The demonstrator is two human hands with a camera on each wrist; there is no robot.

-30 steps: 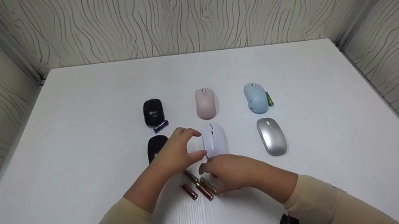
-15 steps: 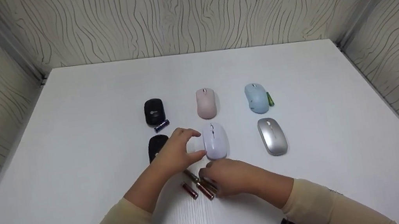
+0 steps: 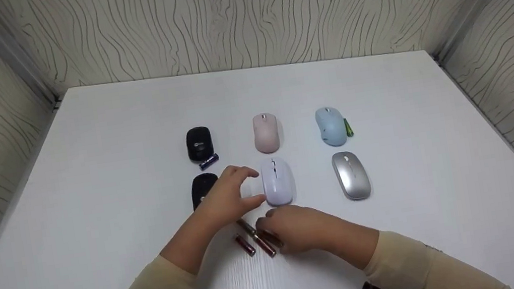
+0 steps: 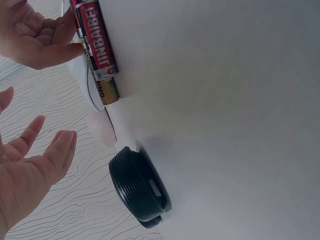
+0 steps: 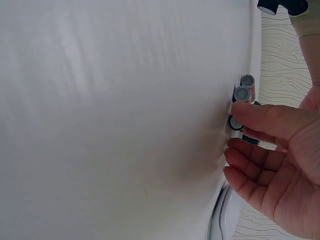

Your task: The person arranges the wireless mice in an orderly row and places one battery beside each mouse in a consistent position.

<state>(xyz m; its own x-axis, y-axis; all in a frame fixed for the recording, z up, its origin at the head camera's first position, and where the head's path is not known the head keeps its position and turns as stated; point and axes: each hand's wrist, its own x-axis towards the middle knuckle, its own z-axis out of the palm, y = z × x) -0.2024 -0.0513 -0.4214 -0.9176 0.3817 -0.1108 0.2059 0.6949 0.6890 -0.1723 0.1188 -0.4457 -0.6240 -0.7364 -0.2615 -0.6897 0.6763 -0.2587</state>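
Note:
My left hand (image 3: 226,197) lies between a black mouse (image 3: 202,188), which it partly covers, and a white mouse (image 3: 276,182). Its fingers are loosely bent and hold nothing; whether the thumb tip touches the white mouse I cannot tell. Just below that mouse, my right hand (image 3: 297,229) pinches a gold battery (image 4: 109,94) between thumb and fingers, low at the tabletop. Beside it lie a red battery (image 3: 264,246) and a gold-toned one (image 3: 247,226), end to end. Another red battery (image 3: 244,245) rests to their left.
Behind stand a second black mouse (image 3: 199,144) with a blue battery (image 3: 209,162), a pink mouse (image 3: 266,133), and a light blue mouse (image 3: 332,126) with a green battery (image 3: 348,127). A silver mouse (image 3: 352,175) is at the right. Patterned panels surround the white table (image 3: 414,141).
My right hand has moved slightly down, away from the white mouse, and closed on the gold battery, whose lower end has shifted a little right. The left hand stays in place.

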